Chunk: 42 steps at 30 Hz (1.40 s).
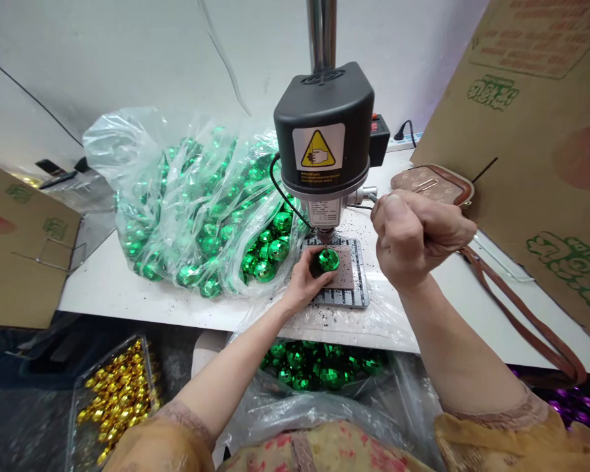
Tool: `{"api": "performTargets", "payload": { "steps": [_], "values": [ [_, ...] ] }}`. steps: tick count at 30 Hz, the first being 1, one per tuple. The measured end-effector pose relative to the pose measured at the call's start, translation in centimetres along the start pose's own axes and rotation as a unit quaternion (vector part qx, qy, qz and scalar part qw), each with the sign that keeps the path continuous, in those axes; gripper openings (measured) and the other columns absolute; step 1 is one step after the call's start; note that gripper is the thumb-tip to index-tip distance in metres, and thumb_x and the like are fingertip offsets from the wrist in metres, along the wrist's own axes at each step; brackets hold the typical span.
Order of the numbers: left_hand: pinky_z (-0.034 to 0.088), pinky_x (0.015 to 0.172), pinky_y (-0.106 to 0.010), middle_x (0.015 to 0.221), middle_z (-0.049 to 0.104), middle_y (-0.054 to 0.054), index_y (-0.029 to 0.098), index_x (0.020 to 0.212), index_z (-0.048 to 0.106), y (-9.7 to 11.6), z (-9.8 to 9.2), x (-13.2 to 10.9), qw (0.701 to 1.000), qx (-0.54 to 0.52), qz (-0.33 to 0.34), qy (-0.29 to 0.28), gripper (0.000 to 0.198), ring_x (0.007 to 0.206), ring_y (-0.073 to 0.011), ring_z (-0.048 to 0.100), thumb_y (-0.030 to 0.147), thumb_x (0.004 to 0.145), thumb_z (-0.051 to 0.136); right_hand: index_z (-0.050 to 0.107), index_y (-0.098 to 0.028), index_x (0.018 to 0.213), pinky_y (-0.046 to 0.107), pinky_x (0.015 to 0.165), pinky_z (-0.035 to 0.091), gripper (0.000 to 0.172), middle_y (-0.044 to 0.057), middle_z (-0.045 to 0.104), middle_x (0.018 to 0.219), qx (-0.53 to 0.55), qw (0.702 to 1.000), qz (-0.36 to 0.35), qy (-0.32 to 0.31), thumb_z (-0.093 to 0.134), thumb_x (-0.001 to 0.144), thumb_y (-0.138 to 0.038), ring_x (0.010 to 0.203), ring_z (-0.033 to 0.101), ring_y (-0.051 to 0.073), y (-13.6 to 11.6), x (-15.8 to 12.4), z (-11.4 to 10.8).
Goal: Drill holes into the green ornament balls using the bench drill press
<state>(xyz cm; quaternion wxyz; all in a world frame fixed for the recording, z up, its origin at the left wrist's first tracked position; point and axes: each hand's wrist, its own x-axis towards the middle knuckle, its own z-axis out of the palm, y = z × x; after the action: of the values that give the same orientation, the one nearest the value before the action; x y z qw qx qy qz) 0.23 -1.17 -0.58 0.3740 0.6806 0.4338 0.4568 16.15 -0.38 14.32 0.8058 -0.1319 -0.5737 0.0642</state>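
My left hand (305, 278) is closed round a shiny green faceted ball (328, 259), holding it on the brown pad of the drill press table (354, 288), right under the spindle. My right hand (415, 236) is a fist wrapped round the thin metal feed lever (364, 195) on the right side of the black drill press head (324, 131).
A clear plastic bag of green balls (191, 210) lies left of the press on the white table (118, 288). Below the table edge sits another bag of green balls (319, 370) and a tray of gold balls (115, 393). Cardboard sheets (535, 131) stand at both sides; a brown strapped purse (432, 185) lies right.
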Motion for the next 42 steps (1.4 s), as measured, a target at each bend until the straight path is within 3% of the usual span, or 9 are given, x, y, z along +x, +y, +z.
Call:
{"api": "performTargets", "payload": {
  "steps": [13,25,28,31,36,38,40,42],
  "values": [
    [0.049,0.105,-0.039,0.123,0.067,-0.008,0.021,0.128,0.054,0.3,0.0,-0.1,1.0,0.01,0.003,0.005,0.053,0.117,-0.0245,0.064,0.03,0.082,0.079,0.02,-0.019,0.057,0.028,0.042,0.025,0.046,-0.006,0.025,0.052,-0.007,0.997,-0.066,-0.037,0.056,0.081,-0.006,0.041,0.03,0.004,0.8,-1.4,-1.0],
    [0.05,0.1,-0.038,0.12,0.067,-0.008,0.021,0.125,0.056,0.5,0.0,-0.1,1.0,0.023,-0.002,0.015,0.051,0.114,-0.0251,0.064,0.033,0.081,0.08,0.019,-0.02,0.058,0.028,0.044,0.025,0.046,-0.007,0.022,0.05,0.024,0.99,-0.097,-0.102,0.056,0.075,-0.001,0.042,0.023,0.004,0.7,-2.0,-1.8],
    [0.05,0.101,-0.038,0.121,0.067,-0.008,0.021,0.126,0.055,0.3,0.1,0.0,1.0,0.02,0.002,0.014,0.053,0.114,-0.0249,0.064,0.032,0.081,0.08,0.022,-0.019,0.056,0.028,0.044,0.022,0.046,-0.006,0.024,0.05,0.009,0.996,-0.06,-0.067,0.057,0.083,-0.006,0.042,0.028,0.004,0.2,-1.2,-1.2],
    [0.05,0.101,-0.039,0.12,0.067,-0.008,0.021,0.126,0.055,0.4,0.3,0.1,1.0,0.009,-0.009,0.021,0.053,0.113,-0.0246,0.065,0.032,0.081,0.08,0.028,-0.018,0.052,0.028,0.044,0.018,0.049,-0.006,0.027,0.047,0.008,0.999,0.031,-0.018,0.058,0.091,-0.015,0.041,0.028,0.004,-0.5,0.9,-0.1],
    [0.052,0.091,-0.039,0.108,0.068,-0.006,0.021,0.115,0.059,2.5,0.0,-2.0,0.993,0.069,-0.033,0.088,0.047,0.1,-0.0243,0.066,0.034,0.077,0.083,0.038,-0.02,0.051,0.03,0.042,0.023,0.048,-0.006,0.032,0.044,0.017,0.992,0.122,-0.003,0.066,0.089,-0.02,0.04,0.031,0.006,-0.9,3.9,1.0],
    [0.052,0.087,-0.039,0.102,0.068,-0.006,0.021,0.109,0.061,3.8,-0.9,-4.0,0.992,0.126,-0.006,0.027,0.048,0.096,-0.0252,0.065,0.039,0.073,0.086,0.036,-0.02,0.052,0.028,0.043,0.025,0.049,-0.006,0.03,0.044,0.016,0.992,0.121,-0.005,0.065,0.091,-0.023,0.04,0.032,0.005,-0.8,4.1,1.0],
    [0.05,0.083,-0.039,0.097,0.068,-0.005,0.022,0.104,0.064,4.9,-2.1,-6.0,0.98,0.178,0.045,-0.073,0.053,0.093,-0.0264,0.063,0.05,0.067,0.09,0.035,-0.02,0.052,0.027,0.043,0.025,0.049,-0.006,0.03,0.045,0.022,0.993,0.113,-0.004,0.065,0.091,-0.025,0.041,0.033,0.005,-0.7,4.0,1.0],
    [0.049,0.081,-0.039,0.094,0.068,-0.005,0.023,0.102,0.065,5.4,-3.6,-7.0,0.966,0.215,0.088,-0.114,0.049,0.091,-0.026,0.062,0.057,0.073,0.084,0.036,-0.02,0.052,0.027,0.042,0.024,0.05,-0.006,0.031,0.045,0.031,0.994,0.107,0.002,0.067,0.09,-0.026,0.041,0.032,0.004,-0.6,3.8,1.0]
  ]
}}
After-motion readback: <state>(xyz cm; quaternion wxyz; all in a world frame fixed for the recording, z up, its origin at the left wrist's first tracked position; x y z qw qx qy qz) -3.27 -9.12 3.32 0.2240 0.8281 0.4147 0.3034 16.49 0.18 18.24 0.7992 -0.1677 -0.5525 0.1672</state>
